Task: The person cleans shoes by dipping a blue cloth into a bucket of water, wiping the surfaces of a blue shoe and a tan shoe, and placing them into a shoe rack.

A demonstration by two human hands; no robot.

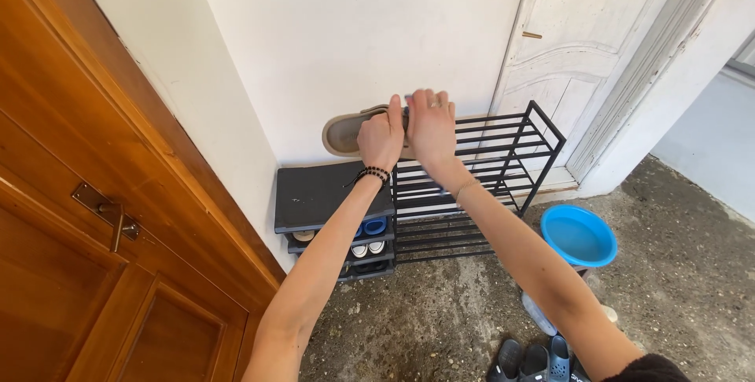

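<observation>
Now both hands, left hand (pixel 381 140) and right hand (pixel 431 124), squeeze tight around a tan slipper (pixel 346 132) above the black rack (pixel 503 163), at 12 o'clock; next it needs careful setting down.

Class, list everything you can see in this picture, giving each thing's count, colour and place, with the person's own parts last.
slipper: one, beige, held against the wall above the racks
closed shoe rack: one, dark grey, by the wall, shoes on its shelves
open shoe rack: one, black bars, right of the grey one
basin: one, blue, on the floor at right
sandals: several, dark, floor at bottom
wooden door: one, brown, left
white door: one, behind the open rack
left hand: gripping the slipper, beaded bracelet
right hand: on the slipper
</observation>
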